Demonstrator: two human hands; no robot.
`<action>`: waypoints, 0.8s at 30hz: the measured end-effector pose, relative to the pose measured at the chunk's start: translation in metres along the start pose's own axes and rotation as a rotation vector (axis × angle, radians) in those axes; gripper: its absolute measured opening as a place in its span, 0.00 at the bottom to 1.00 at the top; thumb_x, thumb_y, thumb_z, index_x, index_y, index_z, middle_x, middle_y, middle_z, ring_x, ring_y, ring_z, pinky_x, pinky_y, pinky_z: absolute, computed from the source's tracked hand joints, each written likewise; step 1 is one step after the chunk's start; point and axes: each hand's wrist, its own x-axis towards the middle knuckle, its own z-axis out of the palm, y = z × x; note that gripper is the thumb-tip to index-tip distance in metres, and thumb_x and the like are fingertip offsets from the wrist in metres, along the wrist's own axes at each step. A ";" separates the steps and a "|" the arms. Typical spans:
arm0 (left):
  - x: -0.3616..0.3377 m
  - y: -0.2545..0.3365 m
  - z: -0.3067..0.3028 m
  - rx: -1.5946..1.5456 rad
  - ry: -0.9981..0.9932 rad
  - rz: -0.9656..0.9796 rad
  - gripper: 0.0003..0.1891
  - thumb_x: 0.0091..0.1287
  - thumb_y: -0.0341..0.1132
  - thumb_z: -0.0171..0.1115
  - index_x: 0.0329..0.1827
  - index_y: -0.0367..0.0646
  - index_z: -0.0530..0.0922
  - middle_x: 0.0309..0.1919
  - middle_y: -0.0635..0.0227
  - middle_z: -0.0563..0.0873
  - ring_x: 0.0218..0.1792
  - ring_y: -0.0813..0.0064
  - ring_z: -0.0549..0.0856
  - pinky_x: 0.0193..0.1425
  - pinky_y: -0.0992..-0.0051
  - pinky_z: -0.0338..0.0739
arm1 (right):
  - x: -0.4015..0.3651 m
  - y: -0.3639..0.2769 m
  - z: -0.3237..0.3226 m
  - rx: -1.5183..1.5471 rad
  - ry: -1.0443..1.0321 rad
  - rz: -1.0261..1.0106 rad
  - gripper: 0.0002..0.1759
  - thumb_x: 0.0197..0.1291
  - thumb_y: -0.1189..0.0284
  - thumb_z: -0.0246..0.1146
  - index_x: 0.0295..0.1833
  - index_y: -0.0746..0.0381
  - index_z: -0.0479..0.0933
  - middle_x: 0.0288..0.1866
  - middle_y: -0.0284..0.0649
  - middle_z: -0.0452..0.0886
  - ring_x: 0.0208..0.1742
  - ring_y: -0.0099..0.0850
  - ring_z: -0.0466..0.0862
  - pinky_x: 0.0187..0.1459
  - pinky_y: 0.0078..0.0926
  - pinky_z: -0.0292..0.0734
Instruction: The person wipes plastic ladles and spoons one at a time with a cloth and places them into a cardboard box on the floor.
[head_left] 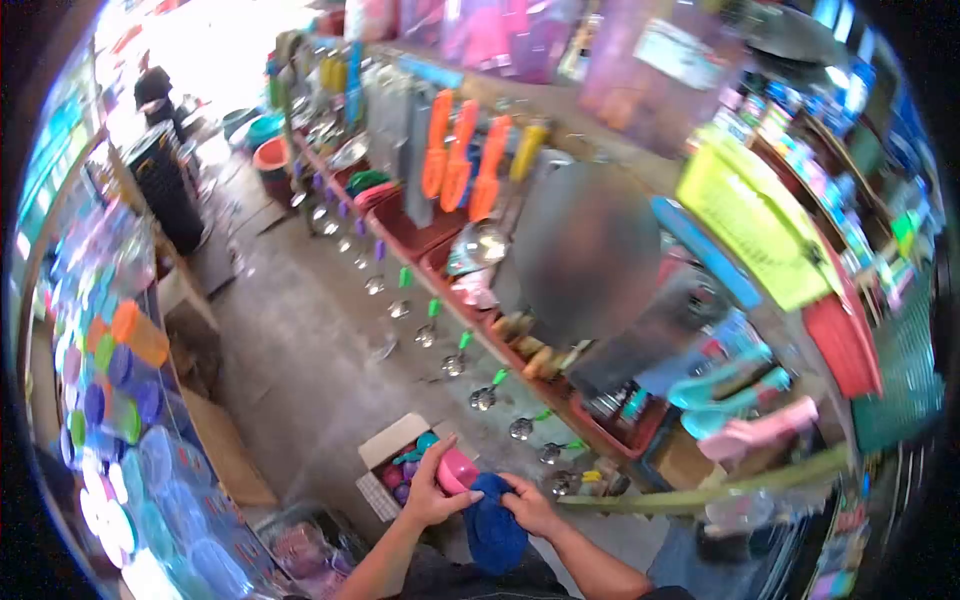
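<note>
In view beside the box (380,498), we find the left hand (428,500) half-closed round the pink cup (458,470) and the right hand (532,510) pinching the blue cloth (497,530) against it; we judge a tug on the cloth could twist the cup loose.

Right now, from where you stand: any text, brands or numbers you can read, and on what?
None can be read.
White label on the purple plastic at the top: marks too blurred to read.
Small packets on the right-hand shelves: too small and blurred.
Black bin at the far left: a faint mark, unreadable.
Pink item in the left hand, blue cloth in the right hand: no readable text.
</note>
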 end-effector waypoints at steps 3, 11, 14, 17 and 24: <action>0.005 0.021 0.016 -0.286 -0.147 -0.118 0.52 0.35 0.38 0.79 0.66 0.38 0.58 0.60 0.59 0.65 0.62 0.66 0.66 0.66 0.67 0.59 | -0.044 -0.036 -0.020 -0.162 -0.055 -0.013 0.20 0.53 0.78 0.54 0.54 0.65 0.71 0.45 0.35 0.77 0.46 0.24 0.75 0.50 0.22 0.69; 0.019 0.082 0.089 -0.299 -0.595 -0.113 0.55 0.33 0.34 0.79 0.68 0.35 0.57 0.59 0.59 0.69 0.58 0.68 0.71 0.63 0.70 0.65 | -0.157 -0.101 -0.048 -0.111 0.680 -0.372 0.19 0.57 0.75 0.57 0.54 0.66 0.69 0.44 0.38 0.77 0.45 0.26 0.75 0.48 0.25 0.71; 0.008 0.086 0.136 -0.443 -0.665 -0.125 0.54 0.32 0.33 0.77 0.67 0.33 0.57 0.59 0.56 0.71 0.59 0.67 0.72 0.65 0.68 0.64 | -0.159 -0.100 -0.033 -0.065 0.698 -0.474 0.18 0.58 0.73 0.57 0.54 0.65 0.70 0.47 0.38 0.76 0.50 0.28 0.74 0.52 0.26 0.68; 0.008 0.089 0.150 -0.401 -0.766 -0.071 0.53 0.31 0.32 0.76 0.66 0.32 0.59 0.58 0.56 0.73 0.58 0.66 0.73 0.65 0.68 0.63 | -0.173 -0.086 -0.032 -0.134 0.507 -0.472 0.17 0.60 0.68 0.56 0.53 0.65 0.70 0.50 0.46 0.75 0.51 0.36 0.75 0.56 0.34 0.64; -0.028 0.095 0.171 -0.471 -0.694 -0.187 0.50 0.35 0.37 0.75 0.66 0.32 0.60 0.58 0.57 0.72 0.58 0.69 0.73 0.64 0.71 0.63 | -0.181 -0.083 -0.046 -0.818 0.803 -0.579 0.19 0.52 0.71 0.58 0.52 0.60 0.73 0.38 0.39 0.78 0.49 0.38 0.75 0.61 0.46 0.54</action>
